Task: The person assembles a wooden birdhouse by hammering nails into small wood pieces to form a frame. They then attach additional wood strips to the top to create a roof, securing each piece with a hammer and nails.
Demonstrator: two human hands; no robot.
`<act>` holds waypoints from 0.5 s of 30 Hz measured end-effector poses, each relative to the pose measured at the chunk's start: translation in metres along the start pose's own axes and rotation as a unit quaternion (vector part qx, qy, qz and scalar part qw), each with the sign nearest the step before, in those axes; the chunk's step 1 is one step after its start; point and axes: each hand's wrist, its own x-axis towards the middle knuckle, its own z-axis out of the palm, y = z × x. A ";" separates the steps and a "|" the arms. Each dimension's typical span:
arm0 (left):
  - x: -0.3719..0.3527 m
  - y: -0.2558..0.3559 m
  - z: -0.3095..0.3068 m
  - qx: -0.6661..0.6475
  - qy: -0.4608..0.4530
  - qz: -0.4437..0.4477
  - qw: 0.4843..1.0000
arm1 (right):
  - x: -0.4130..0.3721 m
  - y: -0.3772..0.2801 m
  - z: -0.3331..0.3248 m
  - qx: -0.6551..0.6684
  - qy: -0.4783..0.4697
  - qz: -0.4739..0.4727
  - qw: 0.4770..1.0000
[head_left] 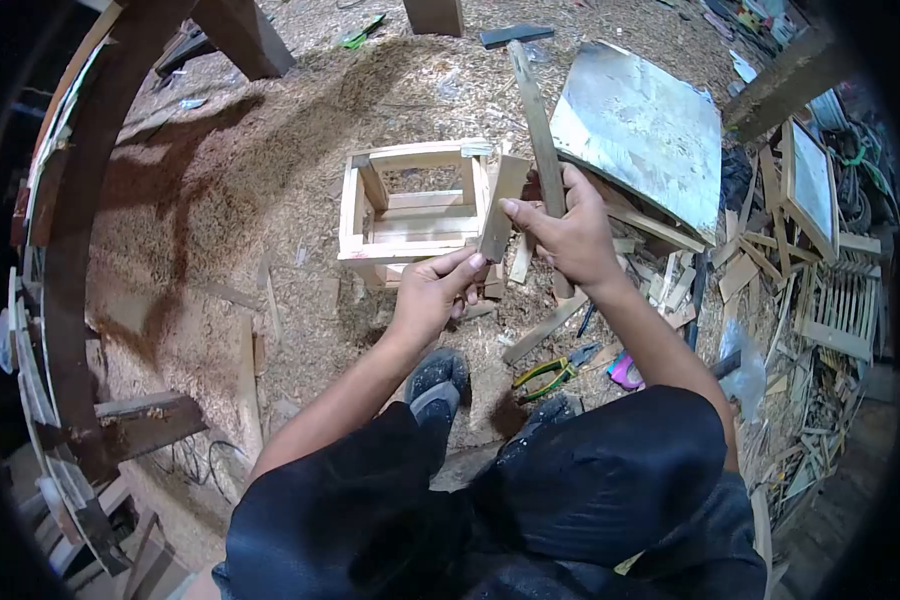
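A short flat wooden block (506, 203) is held upright between my two hands, at the right side of a small wooden frame (410, 250). The fingers of my left hand (432, 296) are closed, pinching the block's lower end. My right hand (573, 238) presses its thumb on the block's right edge, with its other fingers curled behind and partly hidden. A long narrow wooden stick (536, 120) runs past this hand, which covers part of its length. The frame is open in the middle, and its near corner lies just behind my left fingertips.
To the right, a worn pale panel (645, 125) lies tilted over wood pieces. Green-and-yellow pliers (555, 370) and a pink item (625, 372) lie near my feet. A dark flat bar (516, 36) is at the back. Wood shavings cover the floor; a slatted piece (840, 300) stands among scraps at right.
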 end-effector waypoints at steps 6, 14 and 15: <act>0.013 0.029 -0.021 0.263 0.064 0.150 0.951 | 0.018 0.004 0.006 0.000 -0.004 -0.061 0.998; 0.050 0.050 -0.039 0.295 -0.053 0.241 0.923 | 0.032 0.007 0.009 -0.068 -0.038 -0.080 0.994; 0.054 0.055 -0.036 0.262 -0.069 0.252 0.929 | 0.035 0.006 0.008 -0.067 -0.030 -0.086 0.994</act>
